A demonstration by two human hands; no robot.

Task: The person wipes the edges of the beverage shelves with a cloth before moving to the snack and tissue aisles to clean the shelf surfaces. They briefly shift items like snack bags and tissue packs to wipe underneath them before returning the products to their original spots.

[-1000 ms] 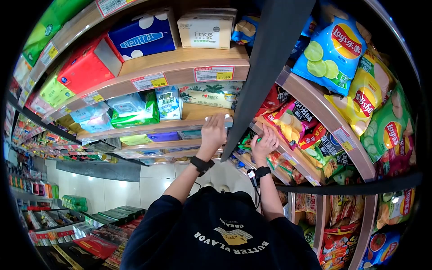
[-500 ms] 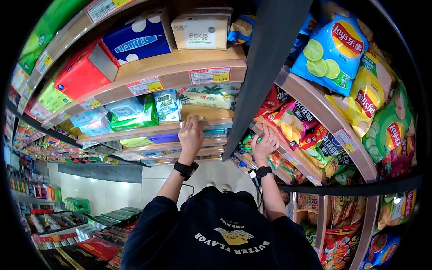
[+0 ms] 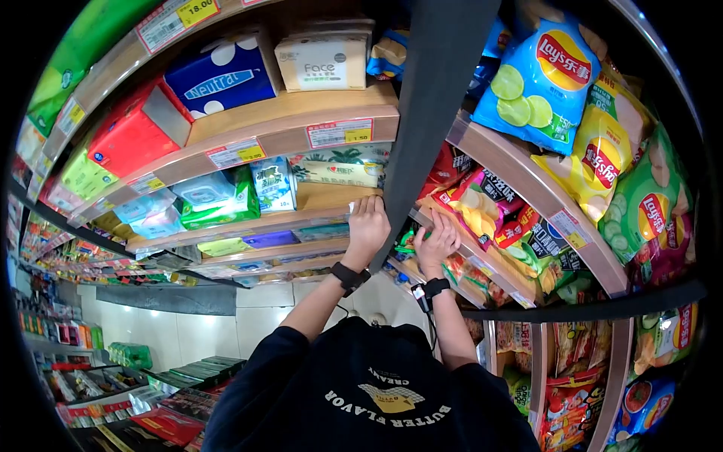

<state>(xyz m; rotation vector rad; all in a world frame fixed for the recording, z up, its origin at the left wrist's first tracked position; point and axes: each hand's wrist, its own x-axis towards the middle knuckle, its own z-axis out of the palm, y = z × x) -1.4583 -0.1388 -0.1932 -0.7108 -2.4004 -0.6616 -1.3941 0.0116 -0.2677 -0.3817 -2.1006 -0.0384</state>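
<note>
My left hand point(image 3: 369, 227) is at the right end of a wooden shelf point(image 3: 320, 200), close to a dark upright post point(image 3: 428, 98). Its fingers are bent over a small white piece that looks like cloth point(image 3: 352, 206), mostly hidden under them. Left of it on that shelf stand a blue-and-white pack of tissues point(image 3: 273, 184) and a green pack of wipes point(image 3: 218, 200). Behind it lies a cream pack with a leaf pattern point(image 3: 343, 173). Beyond the post, my right hand point(image 3: 438, 245) rests on the edge of the snack shelf, fingers apart, holding nothing visible.
Tissue packs fill the upper shelf, among them a blue box point(image 3: 222, 75) and a Face pack point(image 3: 322, 64). Chip bags hang over the right shelves, including a blue Lay's bag point(image 3: 538, 87). Tiled floor point(image 3: 256, 313) shows below; low displays point(image 3: 181, 388) stand at lower left.
My left hand has slid right along the shelf, from beside the blue-and-white pack to near the post, with the white piece under its fingers. My right hand stays at the snack shelf edge.
</note>
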